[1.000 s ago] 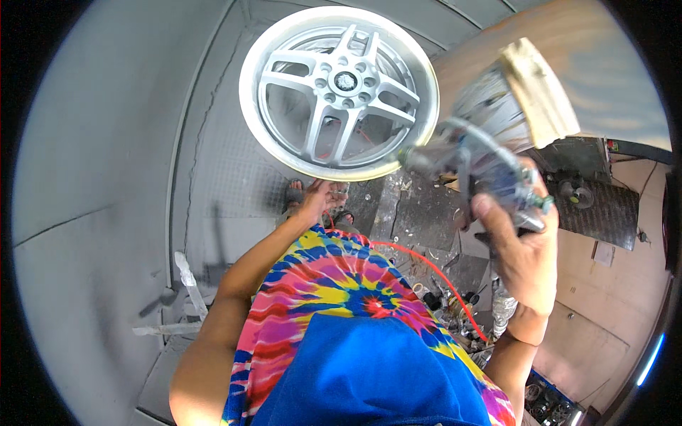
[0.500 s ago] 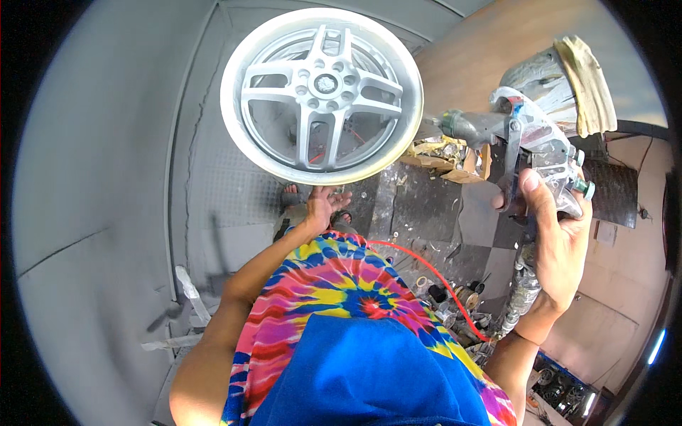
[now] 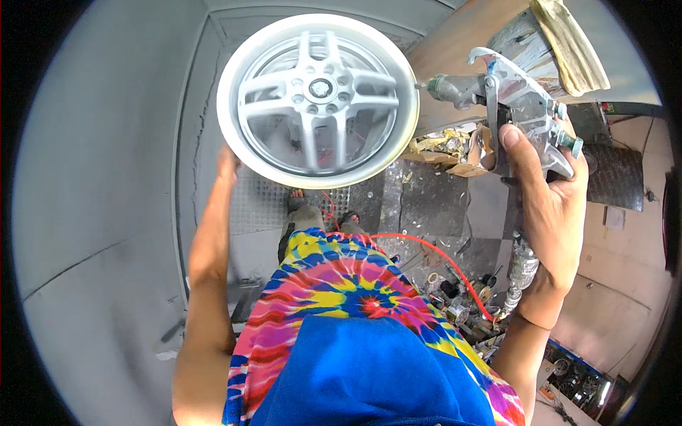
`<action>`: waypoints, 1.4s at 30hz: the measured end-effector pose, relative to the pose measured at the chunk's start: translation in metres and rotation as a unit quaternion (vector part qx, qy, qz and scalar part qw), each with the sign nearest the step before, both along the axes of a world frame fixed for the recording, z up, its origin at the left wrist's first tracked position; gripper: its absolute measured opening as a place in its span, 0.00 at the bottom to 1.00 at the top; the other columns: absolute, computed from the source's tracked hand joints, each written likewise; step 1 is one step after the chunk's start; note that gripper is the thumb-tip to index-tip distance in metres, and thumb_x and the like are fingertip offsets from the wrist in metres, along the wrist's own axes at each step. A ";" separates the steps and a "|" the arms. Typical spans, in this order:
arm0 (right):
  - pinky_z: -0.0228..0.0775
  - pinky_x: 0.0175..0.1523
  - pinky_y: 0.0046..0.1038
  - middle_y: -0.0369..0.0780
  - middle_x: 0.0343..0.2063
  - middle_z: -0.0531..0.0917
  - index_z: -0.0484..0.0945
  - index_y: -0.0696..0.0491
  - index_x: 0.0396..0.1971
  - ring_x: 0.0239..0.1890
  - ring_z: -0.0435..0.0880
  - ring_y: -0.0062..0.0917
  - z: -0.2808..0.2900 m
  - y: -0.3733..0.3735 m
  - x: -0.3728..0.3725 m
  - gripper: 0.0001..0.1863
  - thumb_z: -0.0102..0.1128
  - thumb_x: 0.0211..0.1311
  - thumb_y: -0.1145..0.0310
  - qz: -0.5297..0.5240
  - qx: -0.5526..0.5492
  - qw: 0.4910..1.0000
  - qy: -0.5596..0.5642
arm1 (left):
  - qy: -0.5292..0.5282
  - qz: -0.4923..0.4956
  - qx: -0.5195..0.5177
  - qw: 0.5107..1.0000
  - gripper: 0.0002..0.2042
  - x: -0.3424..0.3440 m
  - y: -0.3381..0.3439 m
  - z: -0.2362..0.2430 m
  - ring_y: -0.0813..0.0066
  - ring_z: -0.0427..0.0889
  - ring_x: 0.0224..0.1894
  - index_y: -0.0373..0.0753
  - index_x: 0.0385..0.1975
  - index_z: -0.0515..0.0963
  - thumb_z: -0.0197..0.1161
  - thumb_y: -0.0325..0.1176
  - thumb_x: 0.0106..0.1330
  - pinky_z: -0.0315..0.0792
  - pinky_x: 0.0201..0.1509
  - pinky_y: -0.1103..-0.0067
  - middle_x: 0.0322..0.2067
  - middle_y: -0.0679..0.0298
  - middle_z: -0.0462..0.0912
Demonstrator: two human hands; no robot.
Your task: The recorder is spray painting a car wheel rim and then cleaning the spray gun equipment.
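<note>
A silver wheel rim [image 3: 320, 162] with split spokes and a pale outer lip faces me, its spokes blurred as if turning. At its lower left edge is my left hand [image 3: 227, 163]; the fingers are smeared and partly hidden by the lip, so I cannot tell whether they grip it. My right hand [image 3: 558, 213] is wrapped round the handle of a paint-spattered spray gun [image 3: 522, 92]. The gun's nozzle points left at the rim's right edge, a short gap from it. On top of the gun sits a paint cup [image 3: 522, 46] with a yellowish, crusted wrapping round its edge.
A red hose [image 3: 433, 263] crosses below the gun's handle. A cardboard box [image 3: 472, 153] of crumpled scraps stands beyond the rim. Cans and clutter [image 3: 465, 295] cover the floor at lower right. A grey wall [image 3: 106, 177] runs along the left.
My left hand has moved from below the rim to its left side. The rim's spokes have become blurred. The spray gun has risen and shifted left, its nozzle closer to the rim's edge.
</note>
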State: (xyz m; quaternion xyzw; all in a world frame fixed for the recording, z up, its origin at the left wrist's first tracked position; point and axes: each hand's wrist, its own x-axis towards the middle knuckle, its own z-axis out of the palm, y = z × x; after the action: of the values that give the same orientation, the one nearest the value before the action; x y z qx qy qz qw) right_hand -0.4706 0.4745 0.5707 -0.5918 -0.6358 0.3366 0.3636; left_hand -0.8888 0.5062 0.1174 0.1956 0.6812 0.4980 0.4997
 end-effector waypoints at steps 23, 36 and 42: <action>0.66 0.36 0.16 0.30 0.28 0.80 0.79 0.58 0.43 0.29 0.74 0.11 -0.008 -0.006 0.002 0.10 0.63 0.65 0.70 0.021 0.004 0.999 -0.043 | -0.271 -0.017 -0.018 0.962 0.27 0.073 -0.079 -0.035 0.67 0.82 0.45 0.36 0.49 0.73 0.38 0.55 0.75 0.75 0.55 0.68 0.42 0.58 0.83; 0.69 0.39 0.19 0.35 0.28 0.82 0.76 0.60 0.42 0.28 0.78 0.15 -0.004 -0.020 0.002 0.09 0.59 0.65 0.73 0.080 -0.064 0.995 0.001 | -0.260 0.060 0.017 0.963 0.23 0.081 -0.077 -0.013 0.69 0.83 0.42 0.37 0.44 0.75 0.43 0.52 0.75 0.78 0.50 0.72 0.36 0.61 0.82; 0.67 0.36 0.16 0.31 0.28 0.80 0.78 0.59 0.45 0.28 0.73 0.10 -0.008 -0.009 0.011 0.12 0.63 0.65 0.70 0.046 0.004 0.997 -0.056 | -0.206 0.073 0.038 0.975 0.20 0.086 -0.082 -0.010 0.70 0.83 0.41 0.36 0.45 0.75 0.51 0.50 0.74 0.80 0.47 0.73 0.36 0.62 0.82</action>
State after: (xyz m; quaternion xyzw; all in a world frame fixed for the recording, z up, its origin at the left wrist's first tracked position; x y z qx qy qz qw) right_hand -0.4596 0.4650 0.5626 -0.5780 -0.6831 0.3172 0.3141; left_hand -0.8025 0.4244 0.1075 0.0569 0.5569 0.5881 0.5837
